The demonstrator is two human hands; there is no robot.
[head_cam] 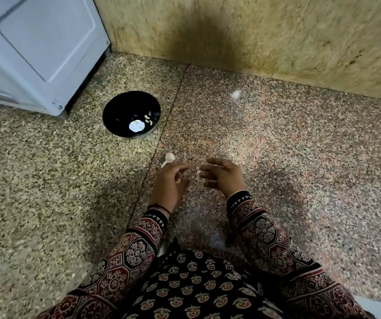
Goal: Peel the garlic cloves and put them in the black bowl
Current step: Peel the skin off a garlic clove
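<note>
The black bowl (116, 107) stands on the floor at the left, with a few peeled garlic cloves (148, 120) inside near its right wall. A garlic bulb (170, 157) with a dry stem lies on the floor just beyond my left hand (169, 185). That hand's fingers are curled, with a small tan scrap of garlic peel (178, 180) between thumb and fingers. My right hand (224, 174) faces it a short gap away and pinches a whitish garlic clove (199, 172) at its fingertips. Both hands are blurred.
A white appliance (37, 49) stands at the back left, close behind the bowl. A stone wall (254, 31) runs along the back. The floor (300, 146) is speckled granite, with a seam running past the bowl. My patterned lap fills the bottom.
</note>
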